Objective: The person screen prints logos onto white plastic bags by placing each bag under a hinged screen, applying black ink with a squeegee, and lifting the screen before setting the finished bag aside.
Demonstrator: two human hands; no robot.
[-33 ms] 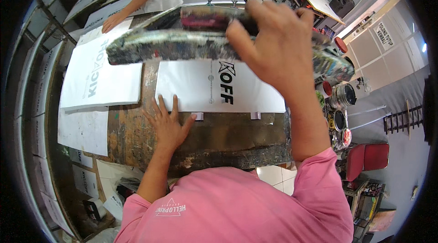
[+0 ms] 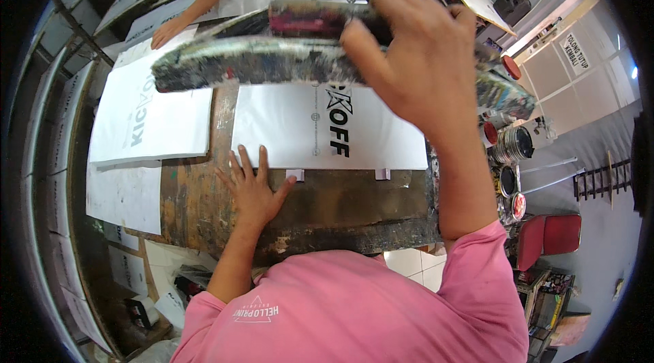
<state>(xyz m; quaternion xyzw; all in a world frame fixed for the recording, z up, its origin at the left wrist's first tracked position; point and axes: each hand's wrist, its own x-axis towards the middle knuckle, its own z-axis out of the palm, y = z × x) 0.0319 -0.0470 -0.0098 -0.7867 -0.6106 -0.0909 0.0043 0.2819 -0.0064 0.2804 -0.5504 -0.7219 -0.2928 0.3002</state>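
The dark brown wooden desk, stained with paint, occupies the centre of the frame. Above it, across the upper centre, is a long rectangular frame with bars crusted in black, white and grey paint; its near bar is raised and blurred. At left of the frame lies a thick stack of white sheets with pale grey lettering. At centre, a white rectangular sheet with bold black lettering lies flat on the desk, its upper part hidden behind the near bar.

The hands are positioned as follows. Right hand, upper right of centre: fingers bent over the near bar, beside a magenta-stained dark block. The fingertips are partly hidden; whether they grip bar, block or both cannot be told. Left hand, lower left of centre: open, fingers spread, fingertips on the sheet's lower-left corner, grasping nothing. A co-worker's hand, upper left, rests at the stack's far edge. Two small pale tabs sit along the sheet's lower edge.
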